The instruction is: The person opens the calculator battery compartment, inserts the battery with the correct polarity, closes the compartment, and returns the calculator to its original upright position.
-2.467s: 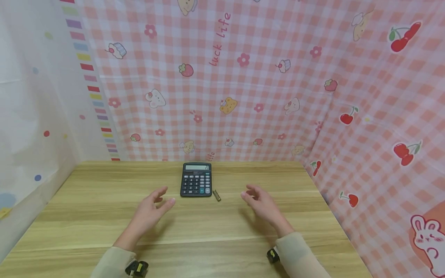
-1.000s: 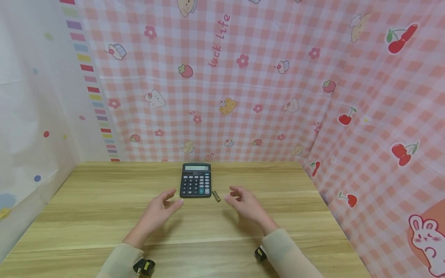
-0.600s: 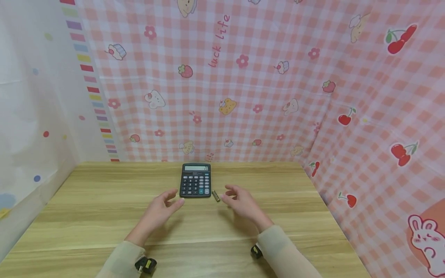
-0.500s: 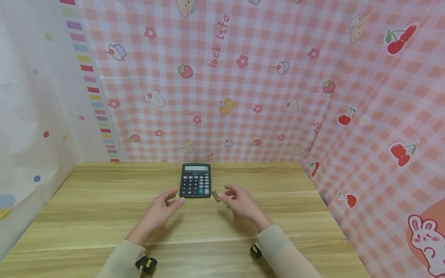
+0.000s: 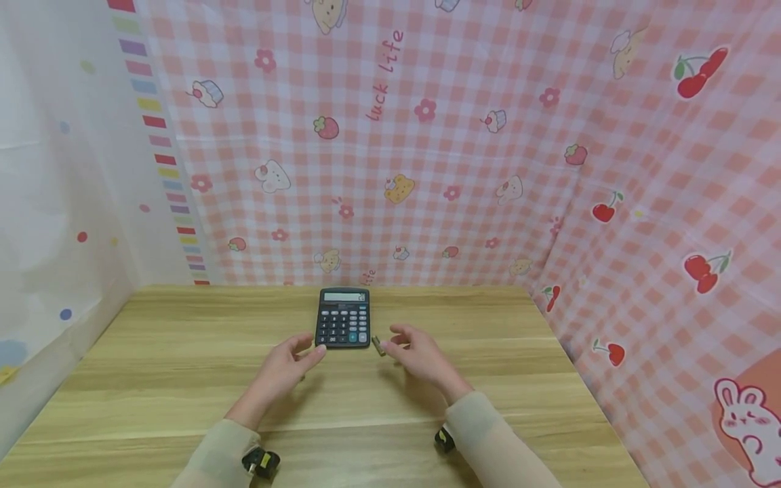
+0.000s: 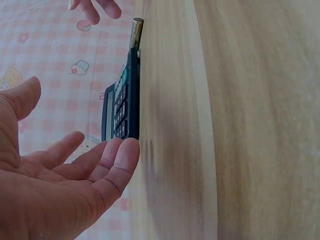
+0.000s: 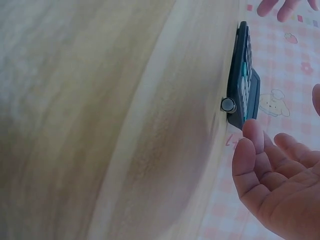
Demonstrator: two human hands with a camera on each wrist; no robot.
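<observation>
A black desktop calculator (image 5: 343, 318) lies face up toward the back of the table, digits showing on its display. Just off its lower right corner lies a small battery (image 5: 377, 346), its round end (image 7: 228, 104) facing the right wrist camera. My left hand (image 5: 282, 369) hovers at the calculator's lower left corner, fingers relaxed and thumb apart, holding nothing. On the other side, my right hand (image 5: 422, 356) is right by the battery; its thumb overlaps the battery in the head view. In the right wrist view its fingers are loosely bent with nothing between them.
The wooden table (image 5: 342, 434) runs back to a pink checked cloth (image 5: 451, 149) hung behind and along the right. A white dotted cloth (image 5: 55, 190) hangs on the left. Dark wrist cameras (image 5: 261, 463) sit at both sleeves.
Both hands have come inward over the table, the right hand further, moving left up to the battery. Calculator and battery have stayed in place.
</observation>
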